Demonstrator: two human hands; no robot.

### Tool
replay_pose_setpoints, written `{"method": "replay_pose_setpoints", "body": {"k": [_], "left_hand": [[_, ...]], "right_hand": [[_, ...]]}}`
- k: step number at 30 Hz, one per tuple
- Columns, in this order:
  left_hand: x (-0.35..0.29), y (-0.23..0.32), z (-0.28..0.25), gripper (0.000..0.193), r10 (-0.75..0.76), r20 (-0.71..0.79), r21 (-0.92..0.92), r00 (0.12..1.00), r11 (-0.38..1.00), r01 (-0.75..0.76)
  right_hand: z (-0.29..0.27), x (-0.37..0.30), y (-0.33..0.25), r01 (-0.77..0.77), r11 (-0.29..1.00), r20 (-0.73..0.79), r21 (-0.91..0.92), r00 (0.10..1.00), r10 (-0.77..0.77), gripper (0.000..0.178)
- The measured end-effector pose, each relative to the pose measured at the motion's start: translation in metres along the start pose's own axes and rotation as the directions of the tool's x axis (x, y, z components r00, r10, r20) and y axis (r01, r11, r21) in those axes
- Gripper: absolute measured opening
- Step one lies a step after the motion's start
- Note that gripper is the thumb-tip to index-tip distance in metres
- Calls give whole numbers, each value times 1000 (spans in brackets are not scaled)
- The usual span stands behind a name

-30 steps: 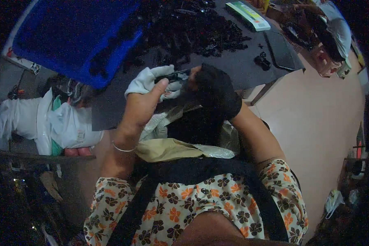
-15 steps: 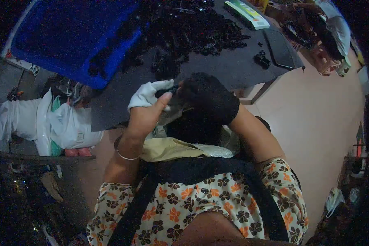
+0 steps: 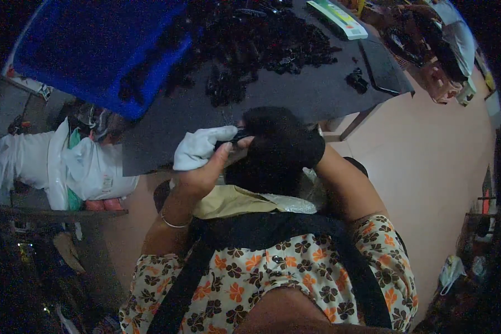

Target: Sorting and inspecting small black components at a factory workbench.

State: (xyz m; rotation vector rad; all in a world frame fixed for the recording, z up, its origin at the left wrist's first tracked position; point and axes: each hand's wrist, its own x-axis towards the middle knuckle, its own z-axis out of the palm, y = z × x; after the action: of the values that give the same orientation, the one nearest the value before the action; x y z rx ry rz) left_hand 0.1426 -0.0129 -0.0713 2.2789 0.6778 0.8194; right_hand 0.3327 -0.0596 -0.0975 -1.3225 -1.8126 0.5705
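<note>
A small black piece (image 3: pixel 236 135), shiny and too dark to name, sits between my two hands near the table's front edge. My left hand (image 3: pixel 205 146), in a white glove that leaves the thumb bare, pinches it from the left. From the right, my right hand (image 3: pixel 281 133) closes on it in a black glove with bare thumb tip showing. The exact grip of the right fingers is partly lost in the dark glove. Beyond my hands, a heap of small black parts (image 3: pixel 250 50) spreads over the dark grey tabletop (image 3: pixel 167 136).
A blue tray or sheet (image 3: pixel 89 50) covers the far left. At the far right lie a green and white box (image 3: pixel 339 19), a dark flat case (image 3: pixel 381 67) and a small black cluster (image 3: pixel 357 81). White bags (image 3: pixel 94 172) stand at left; beige paper (image 3: pixel 228 201) rests at my lap.
My left wrist has turned and the hand has lowered slightly. Both hands have come closer together around the black piece, with the right thumb now showing beside it.
</note>
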Motion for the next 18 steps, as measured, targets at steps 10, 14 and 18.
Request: {"method": "replay_pose_setpoints", "body": {"k": [10, 14, 18], "left_hand": [[4, 1, -3, 20, -2, 212, -114, 977, 993, 27], [27, -4, -12, 34, 267, 130, 231, 955, 928, -291], [82, -16, -1, 34, 441, 258, 635, 860, 594, -495]], "right_hand": [[-14, -2, 8, 18, 999, 185, -38, 983, -11, 34], [-24, -1, 12, -65, 997, 100, -34, 993, 68, 30], [-17, 24, 30, 129, 865, -241, -485, 931, -274, 25]]}}
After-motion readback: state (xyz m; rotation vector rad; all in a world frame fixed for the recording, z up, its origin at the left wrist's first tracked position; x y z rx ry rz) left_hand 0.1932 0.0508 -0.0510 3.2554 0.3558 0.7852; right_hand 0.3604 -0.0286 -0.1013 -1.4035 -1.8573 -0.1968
